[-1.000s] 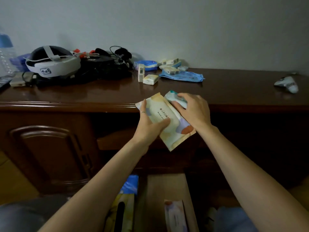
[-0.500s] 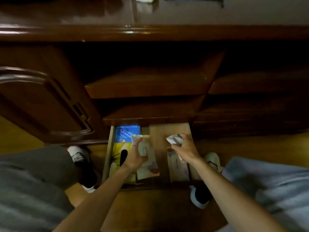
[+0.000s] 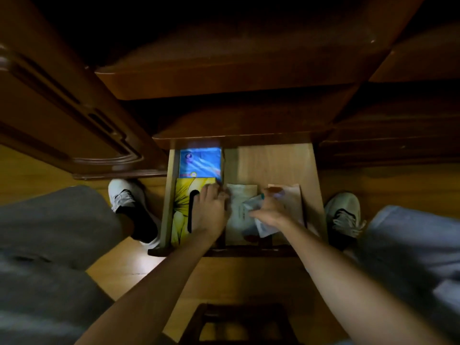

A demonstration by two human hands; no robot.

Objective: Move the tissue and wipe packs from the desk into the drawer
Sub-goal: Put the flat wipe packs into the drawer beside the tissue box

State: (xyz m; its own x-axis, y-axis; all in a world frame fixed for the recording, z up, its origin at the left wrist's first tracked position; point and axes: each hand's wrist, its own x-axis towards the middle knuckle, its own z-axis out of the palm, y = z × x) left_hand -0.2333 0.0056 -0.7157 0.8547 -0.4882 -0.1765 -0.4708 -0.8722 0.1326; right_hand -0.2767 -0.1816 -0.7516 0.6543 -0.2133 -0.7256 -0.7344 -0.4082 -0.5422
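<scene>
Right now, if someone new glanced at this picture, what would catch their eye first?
Probably the bright blue pack and the yellow flowered box along the left side of the open drawer, vivid against the dark wood. Next, the two hands over the drawer's middle: the left hand beside a pale pack, the right hand holding a small crinkled pack.

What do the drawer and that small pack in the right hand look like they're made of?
The drawer looks like pale, matte wood or wood board: its bare floor shows faint grain, lighter than the dark glossy desk front. The small pack in the right hand seems to be thin soft plastic film, crinkled and slightly shiny, though motion blur leaves this uncertain.
</scene>
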